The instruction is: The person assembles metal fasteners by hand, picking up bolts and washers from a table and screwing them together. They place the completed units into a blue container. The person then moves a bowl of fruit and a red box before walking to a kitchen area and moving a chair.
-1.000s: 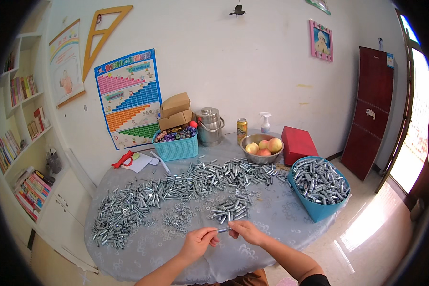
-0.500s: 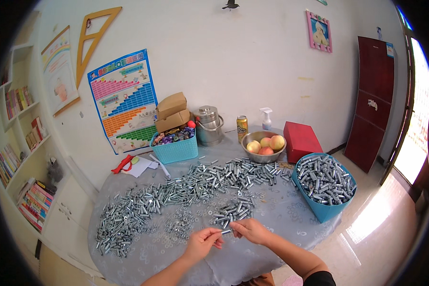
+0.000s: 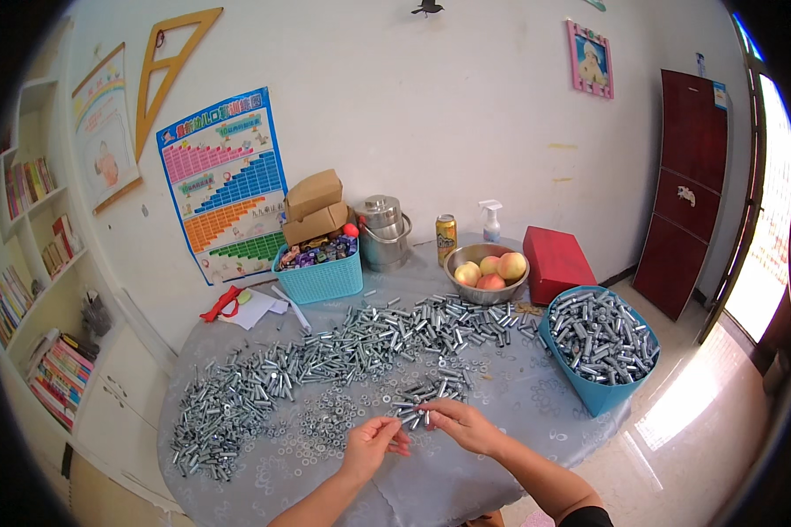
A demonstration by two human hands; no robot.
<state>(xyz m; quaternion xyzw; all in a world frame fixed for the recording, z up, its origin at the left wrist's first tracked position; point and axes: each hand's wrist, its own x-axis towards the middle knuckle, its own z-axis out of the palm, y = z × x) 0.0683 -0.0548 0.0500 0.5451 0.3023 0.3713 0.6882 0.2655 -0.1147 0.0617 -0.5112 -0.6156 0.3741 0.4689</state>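
Observation:
My left hand (image 3: 371, 445) is closed in a pinch over the near part of the table; whatever its fingertips hold is too small to make out. To its right, my right hand (image 3: 468, 428) has its thumb and fingertips together at the small heap of metal sleeve bolts (image 3: 448, 383). Bolts lie right against those fingertips, and I cannot tell which one is gripped. Loose washers (image 3: 330, 417) are scattered left of the heap. A long bank of silvery bolts and sleeves (image 3: 360, 342) curves behind both hands.
A blue tub (image 3: 596, 400) full of metal sleeves stands at the right edge of the grey-covered table (image 3: 501, 386). Along the back are a steel bowl (image 3: 466, 285) of fruit, a red box (image 3: 555, 263), a can (image 3: 446, 241), a spray bottle (image 3: 491, 221), a metal pot (image 3: 383, 235) and a turquoise basket (image 3: 321, 281).
The hands have drawn apart; the metal cylinder between them no longer shows there. My right hand has moved slightly up to the small heap, while my left stays nearly in place.

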